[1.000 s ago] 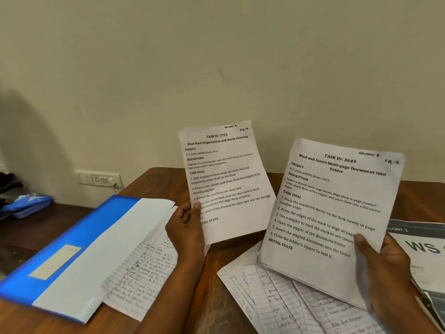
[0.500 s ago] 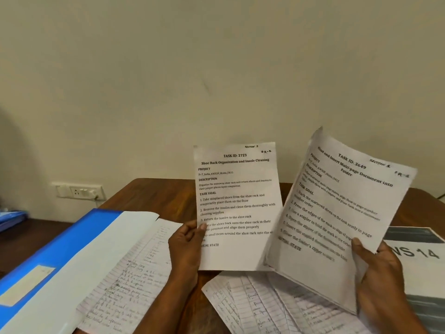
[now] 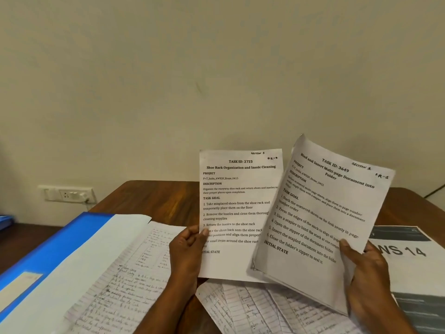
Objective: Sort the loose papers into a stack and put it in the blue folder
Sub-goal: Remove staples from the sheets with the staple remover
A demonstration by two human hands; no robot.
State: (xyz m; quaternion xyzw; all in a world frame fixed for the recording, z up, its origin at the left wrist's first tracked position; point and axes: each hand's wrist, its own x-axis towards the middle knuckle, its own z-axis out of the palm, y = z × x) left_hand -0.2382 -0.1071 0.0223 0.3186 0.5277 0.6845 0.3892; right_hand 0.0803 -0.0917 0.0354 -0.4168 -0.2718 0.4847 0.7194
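The left hand (image 3: 186, 251) pinches the left edge of a printed sheet (image 3: 238, 213) headed "TASK ID: 2723", held upright above the brown desk (image 3: 156, 198). Just right of that sheet, the right hand (image 3: 366, 268) grips the lower right edge of a tilted sheaf of papers (image 3: 320, 220) headed "TASK ID: 3649", whose left edge overlaps the sheet. Left of the sheet, the blue folder (image 3: 60, 239) lies open on the desk with a handwritten lined page (image 3: 125, 280) on it. Below the sheet lie more handwritten pages (image 3: 245, 307). Far right of it rests a booklet (image 3: 409, 254) marked "WS 14". A wall socket (image 3: 68, 194) sits far left of the sheet.
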